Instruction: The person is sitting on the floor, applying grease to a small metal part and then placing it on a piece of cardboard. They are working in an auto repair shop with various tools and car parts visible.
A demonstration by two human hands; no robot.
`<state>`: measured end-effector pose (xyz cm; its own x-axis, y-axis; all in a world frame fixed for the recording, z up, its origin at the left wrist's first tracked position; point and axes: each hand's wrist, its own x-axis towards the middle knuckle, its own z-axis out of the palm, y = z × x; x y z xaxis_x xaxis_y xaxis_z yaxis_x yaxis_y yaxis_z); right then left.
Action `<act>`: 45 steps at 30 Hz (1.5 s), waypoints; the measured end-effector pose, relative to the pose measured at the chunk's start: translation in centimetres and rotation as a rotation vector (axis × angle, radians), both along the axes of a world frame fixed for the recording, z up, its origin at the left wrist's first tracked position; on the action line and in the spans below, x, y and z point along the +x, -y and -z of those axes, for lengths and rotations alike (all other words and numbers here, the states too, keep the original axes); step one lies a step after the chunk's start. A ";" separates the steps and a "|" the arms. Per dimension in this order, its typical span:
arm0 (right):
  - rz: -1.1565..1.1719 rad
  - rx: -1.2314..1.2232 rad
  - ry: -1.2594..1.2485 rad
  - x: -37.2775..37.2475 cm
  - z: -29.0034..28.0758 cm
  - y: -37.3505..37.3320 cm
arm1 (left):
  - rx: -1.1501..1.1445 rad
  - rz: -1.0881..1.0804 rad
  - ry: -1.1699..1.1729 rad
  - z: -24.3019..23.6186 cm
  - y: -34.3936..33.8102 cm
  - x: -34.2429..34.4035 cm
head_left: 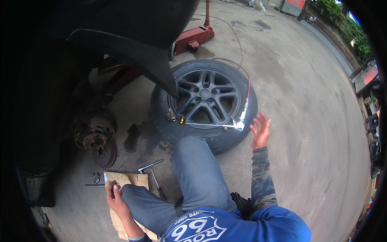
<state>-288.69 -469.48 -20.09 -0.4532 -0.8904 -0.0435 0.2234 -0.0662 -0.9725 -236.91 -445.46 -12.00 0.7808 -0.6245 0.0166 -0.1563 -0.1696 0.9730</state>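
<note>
My right hand (pixel 261 131) is raised at the right side of a black tire (pixel 169 129) on a grey alloy wheel (pixel 205 93), fingers spread and palm bare. Close to it, an air blow gun (pixel 240 123) with a long thin nozzle lies across the tire. A small metal fitting (pixel 171 115) and a yellow-tipped piece (pixel 182 120) rest near the nozzle's end. My left hand (pixel 117 201) is beside my bent knee, above a cardboard sheet (pixel 133 180). Its thumb and fingers are curled together; whatever they may hold is too small to make out.
At left, an exposed wheel hub (pixel 94 133) sits under the dark car body (pixel 121 44), with a rusty round part (pixel 107 155) below it. A ratchet handle (pixel 150 165), a screwdriver (pixel 159 184) and several nuts (pixel 95 177) lie on the concrete. A red floor jack (pixel 195 38) and air hose (pixel 248 80) are beyond.
</note>
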 end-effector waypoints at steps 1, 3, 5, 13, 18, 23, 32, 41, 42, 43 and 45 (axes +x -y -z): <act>0.168 0.124 0.010 -2.7 3.4 0.9 | 0.070 -0.064 0.006 -0.1 -0.5 0.7; 0.442 0.370 0.099 -6.0 11.1 1.9 | 0.092 -0.077 0.037 -0.4 -1.3 1.7; 0.575 0.553 0.140 -6.8 18.6 3.0 | 0.103 -0.053 0.057 -0.8 -1.8 2.5; 0.465 0.283 0.313 0.1 24.3 3.9 | 0.159 -0.100 0.174 -1.7 -2.2 2.1; 0.436 0.080 0.393 0.5 12.5 -0.8 | 0.113 -0.034 0.184 -0.8 -0.4 1.7; 0.221 -0.170 0.691 -3.1 5.4 -3.0 | 0.118 -0.021 0.156 -0.6 0.3 1.9; -0.051 -0.224 0.172 -1.8 -1.4 -0.3 | 0.021 -0.033 0.213 0.7 -0.8 2.8; -0.600 -0.458 -0.259 12.4 -8.0 1.6 | 0.152 -0.037 0.155 3.2 0.6 -0.4; -0.618 -0.462 -0.296 12.6 -8.4 1.6 | 0.128 -0.129 0.139 3.4 -0.2 0.4; -0.626 -0.464 -0.337 12.5 -8.9 1.5 | 0.047 -0.203 0.190 3.8 -1.4 1.7; -0.578 -0.382 -0.375 11.2 -9.6 1.5 | 0.028 -0.367 0.216 5.4 -4.7 5.9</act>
<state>-277.49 -470.99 -10.50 0.1625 -0.9117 0.3773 -0.0146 -0.3846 -0.9230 -231.02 -440.74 -17.35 0.9319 -0.3086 0.1908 -0.2802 -0.2778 0.9189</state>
